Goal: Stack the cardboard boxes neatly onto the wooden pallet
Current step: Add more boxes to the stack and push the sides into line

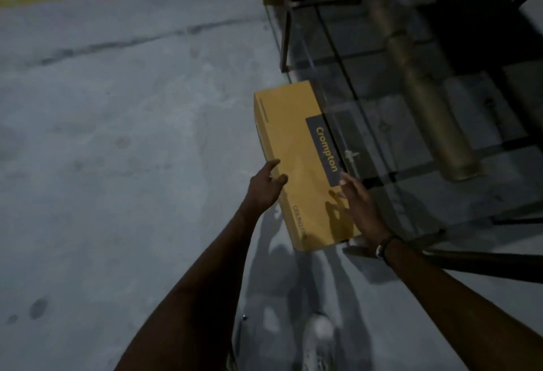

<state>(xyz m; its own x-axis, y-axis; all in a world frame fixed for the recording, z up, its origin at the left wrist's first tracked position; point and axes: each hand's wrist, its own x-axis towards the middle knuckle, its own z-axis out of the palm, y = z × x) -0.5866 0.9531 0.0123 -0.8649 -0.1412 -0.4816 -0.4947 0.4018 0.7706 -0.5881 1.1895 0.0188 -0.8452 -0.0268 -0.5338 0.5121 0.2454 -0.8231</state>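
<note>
Concrete floor: one cardboard box, two open-fingered hands.

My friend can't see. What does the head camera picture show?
Two bare hands reach down to a yellow cardboard box marked Crompton, lying on a grey concrete floor. The left hand and right hand are open at its sides, beside a metal rack.

Open hands beside yellow cardboard box
</note>
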